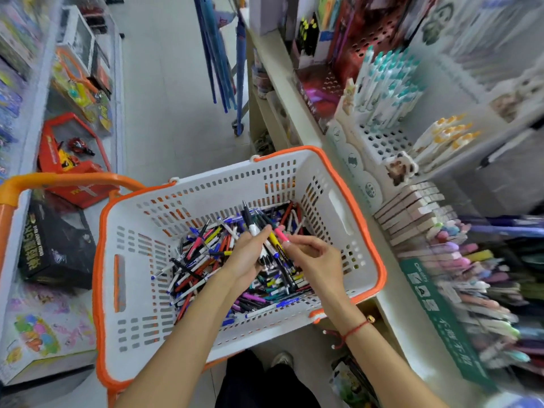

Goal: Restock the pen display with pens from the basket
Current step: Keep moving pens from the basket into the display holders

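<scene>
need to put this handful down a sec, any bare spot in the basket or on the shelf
Bare spots: the white perforated basket floor by its left wall, and the cream shelf ledge between the basket's orange rim and the pen display. The loose pens crowd the rest.

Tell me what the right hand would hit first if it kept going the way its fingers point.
The right hand points up-left, fingers pinching a pink pen. Going on, it probably meets the bundle of pens in the left hand first; depth is unclear.

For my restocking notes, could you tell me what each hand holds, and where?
Left hand grips a bunch of pens mid-barrel; right hand pinches a pink pen near its lower end.
</scene>
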Demonstrator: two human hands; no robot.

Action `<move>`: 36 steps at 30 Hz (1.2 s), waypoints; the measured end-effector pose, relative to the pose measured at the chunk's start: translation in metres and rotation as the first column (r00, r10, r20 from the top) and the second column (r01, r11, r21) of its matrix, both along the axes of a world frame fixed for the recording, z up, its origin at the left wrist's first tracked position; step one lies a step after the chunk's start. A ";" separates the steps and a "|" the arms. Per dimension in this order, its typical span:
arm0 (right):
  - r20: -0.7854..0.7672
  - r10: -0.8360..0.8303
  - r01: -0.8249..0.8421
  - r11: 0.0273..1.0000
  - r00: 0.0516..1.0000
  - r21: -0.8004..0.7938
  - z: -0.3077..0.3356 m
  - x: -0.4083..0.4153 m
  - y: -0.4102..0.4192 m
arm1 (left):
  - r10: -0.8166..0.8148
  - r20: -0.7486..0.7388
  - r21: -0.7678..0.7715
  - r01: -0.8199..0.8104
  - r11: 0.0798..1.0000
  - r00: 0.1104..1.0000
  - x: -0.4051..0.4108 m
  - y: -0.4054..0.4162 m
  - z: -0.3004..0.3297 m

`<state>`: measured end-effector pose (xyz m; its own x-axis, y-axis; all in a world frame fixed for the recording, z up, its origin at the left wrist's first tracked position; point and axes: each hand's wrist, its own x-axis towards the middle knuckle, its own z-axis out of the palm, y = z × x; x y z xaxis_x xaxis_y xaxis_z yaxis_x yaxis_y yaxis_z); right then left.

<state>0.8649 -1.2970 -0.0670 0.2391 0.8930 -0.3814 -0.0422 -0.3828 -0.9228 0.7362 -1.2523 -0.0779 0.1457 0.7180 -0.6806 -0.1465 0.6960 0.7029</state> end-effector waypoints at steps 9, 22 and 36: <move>0.655 0.049 -0.106 0.993 0.754 0.047 0.047 0.055 0.005 | -0.282 -0.068 0.232 0.290 0.928 0.957 0.061 0.024 0.048; 0.569 -0.259 0.280 0.958 0.780 0.052 0.119 0.140 -0.021 | -0.623 0.084 0.337 0.566 0.752 0.778 0.171 0.049 0.110; 0.526 -0.535 0.558 0.819 0.661 0.132 0.169 0.205 -0.096 | -0.921 0.131 0.374 0.842 0.388 0.367 0.255 0.002 0.153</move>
